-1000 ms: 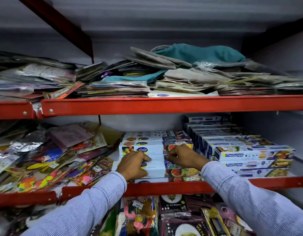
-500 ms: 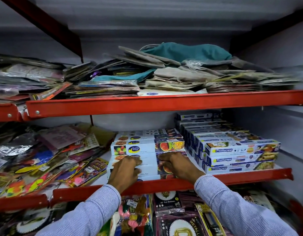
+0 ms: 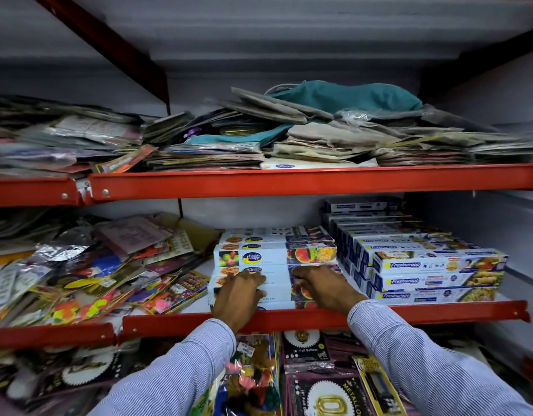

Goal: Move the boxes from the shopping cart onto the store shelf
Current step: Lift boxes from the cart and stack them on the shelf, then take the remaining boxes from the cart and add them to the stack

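Your fingers (image 3: pixel 250 279) lie spread flat on the front cling film boxes (image 3: pixel 277 283), both hands pressing, gripping nothing. Those boxes sit stacked on the red store shelf (image 3: pixel 439 313), just beside the Freshwrapp boxes (image 3: pixel 439 280).

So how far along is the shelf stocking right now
Done: several white cling film boxes are stacked on the middle shelf beside the Freshwrapp boxes. In hand: left hand and right hand press on the front boxes. Left: unclear, since the cart is out of view.
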{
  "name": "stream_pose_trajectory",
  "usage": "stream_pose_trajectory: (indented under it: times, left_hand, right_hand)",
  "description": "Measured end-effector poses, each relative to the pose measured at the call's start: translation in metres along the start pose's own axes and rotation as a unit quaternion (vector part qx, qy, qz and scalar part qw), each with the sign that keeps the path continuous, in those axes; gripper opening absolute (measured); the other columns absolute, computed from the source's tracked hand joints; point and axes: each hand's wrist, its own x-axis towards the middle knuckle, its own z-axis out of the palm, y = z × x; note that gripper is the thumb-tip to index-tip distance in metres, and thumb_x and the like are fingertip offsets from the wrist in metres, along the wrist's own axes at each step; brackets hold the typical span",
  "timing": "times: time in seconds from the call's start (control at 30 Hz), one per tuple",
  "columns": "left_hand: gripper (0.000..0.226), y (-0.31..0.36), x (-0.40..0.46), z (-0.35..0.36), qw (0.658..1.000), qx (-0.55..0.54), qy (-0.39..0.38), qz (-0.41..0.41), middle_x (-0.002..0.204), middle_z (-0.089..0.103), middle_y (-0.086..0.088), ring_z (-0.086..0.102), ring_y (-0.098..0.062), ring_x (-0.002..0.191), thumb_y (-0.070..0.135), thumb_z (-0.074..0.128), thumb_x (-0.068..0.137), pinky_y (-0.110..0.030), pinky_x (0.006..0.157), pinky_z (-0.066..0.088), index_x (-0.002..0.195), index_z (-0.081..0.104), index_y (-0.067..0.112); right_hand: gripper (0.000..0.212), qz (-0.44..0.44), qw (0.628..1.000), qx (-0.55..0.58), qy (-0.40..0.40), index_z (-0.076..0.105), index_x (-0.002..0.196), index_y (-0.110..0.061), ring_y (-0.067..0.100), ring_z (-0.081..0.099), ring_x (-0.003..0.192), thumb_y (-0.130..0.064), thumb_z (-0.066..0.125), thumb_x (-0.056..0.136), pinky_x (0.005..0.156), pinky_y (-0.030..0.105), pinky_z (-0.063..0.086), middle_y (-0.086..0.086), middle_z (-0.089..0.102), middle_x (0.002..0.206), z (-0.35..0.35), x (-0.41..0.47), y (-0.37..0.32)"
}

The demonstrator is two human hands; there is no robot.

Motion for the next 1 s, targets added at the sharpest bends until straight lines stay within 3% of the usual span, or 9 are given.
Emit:
stream_pose_trajectory:
  times: [0.07,0.17,0.23,0.3,0.47,0.63,0.83,0.93,1.0]
  left_hand:
    - [0.043,0.004,-0.01,-0.002,0.999,0.034,0.006,0.008,0.15,0.048,-0.001,0.04,-0.028,0.138,0.033,0.055,0.096,-0.047,0.112,0.033,0.138,0.051,0.022]
    - [0.058,0.01,-0.039,-0.003,0.997,0.055,0.039,0.036,0.154,0.041,-0.005,0.034,-0.031,0.14,0.039,0.048,0.089,-0.054,0.113,0.03,0.144,0.043,0.02]
    - [0.06,0.015,-0.065,0.002,0.996,0.044,0.058,0.052,0.151,0.044,-0.009,0.038,-0.033,0.136,0.04,0.052,0.086,-0.054,0.109,0.035,0.141,0.046,0.017]
    - [0.06,0.02,-0.096,0.007,0.996,0.03,0.062,0.055,0.15,0.043,-0.011,0.038,-0.032,0.133,0.04,0.056,0.086,-0.051,0.107,0.037,0.14,0.046,0.017]
    - [0.06,0.021,-0.182,0.035,1.0,-0.012,-0.007,0.02,0.145,0.046,-0.009,0.043,-0.029,0.127,0.043,0.059,0.082,-0.043,0.098,0.034,0.138,0.047,0.024]
    - [0.055,0.013,-0.282,0.089,0.986,-0.078,-0.139,-0.047,0.137,0.052,-0.01,0.053,-0.033,0.119,0.045,0.049,0.079,-0.046,0.093,0.05,0.129,0.055,0.021]
    - [0.047,0.003,-0.374,0.16,0.945,-0.099,-0.284,-0.127,0.138,0.049,-0.005,0.058,-0.028,0.113,0.043,0.048,0.084,-0.042,0.089,0.054,0.127,0.057,0.024]
    - [0.051,-0.011,-0.41,0.208,0.917,-0.132,-0.344,-0.151,0.137,0.052,-0.007,0.051,-0.03,0.124,0.046,0.045,0.084,-0.048,0.09,0.053,0.128,0.055,0.023]
    - [0.055,-0.02,-0.433,0.237,0.906,-0.138,-0.37,-0.153,0.13,0.057,-0.013,0.055,-0.036,0.118,0.048,0.043,0.083,-0.05,0.085,0.055,0.125,0.059,0.017]
  right_hand:
    - [0.014,-0.005,1.0,-0.013,0.009,0.055,0.098,-0.028,0.03,0.064,0.097,-0.021,0.044,0.095,0.076,0.04,0.052,0.004,0.069,0.107,0.001,-0.008,-0.005]
    - [0.046,-0.016,0.998,-0.043,0.039,0.041,0.143,-0.019,0.029,0.037,0.141,-0.021,0.048,0.097,0.111,0.04,0.036,0.009,0.043,0.151,0.014,-0.034,-0.016]
    - [0.06,-0.015,0.998,-0.043,0.043,0.028,0.151,-0.02,0.027,0.021,0.149,-0.023,0.051,0.096,0.119,0.038,0.025,0.006,0.028,0.16,0.029,-0.057,-0.025]
    - [0.064,-0.014,0.998,-0.035,0.047,0.024,0.152,-0.023,0.028,0.014,0.15,-0.026,0.053,0.094,0.122,0.041,0.023,0.004,0.022,0.162,0.047,-0.082,-0.033]
    - [0.066,0.019,0.999,-0.021,0.028,0.027,0.151,-0.024,0.032,0.02,0.148,-0.029,0.054,0.091,0.118,0.045,0.029,0.004,0.026,0.161,0.102,-0.143,-0.044]
    - [0.06,0.074,0.995,0.034,-0.059,0.042,0.143,-0.014,0.036,0.038,0.137,-0.026,0.061,0.087,0.106,0.049,0.044,0.012,0.047,0.147,0.183,-0.204,-0.032]
    - [0.051,0.139,0.96,0.052,-0.238,0.048,0.136,-0.014,0.038,0.057,0.115,-0.028,0.06,0.089,0.087,0.044,0.053,0.016,0.062,0.126,0.3,-0.273,-0.015]
    - [0.053,0.163,0.928,0.067,-0.329,0.045,0.141,-0.015,0.036,0.051,0.124,-0.028,0.058,0.091,0.094,0.045,0.05,0.015,0.06,0.132,0.363,-0.3,-0.008]
    - [0.056,0.168,0.897,0.066,-0.403,0.038,0.146,-0.017,0.033,0.045,0.131,-0.03,0.056,0.094,0.099,0.044,0.047,0.013,0.054,0.139,0.409,-0.317,-0.005]
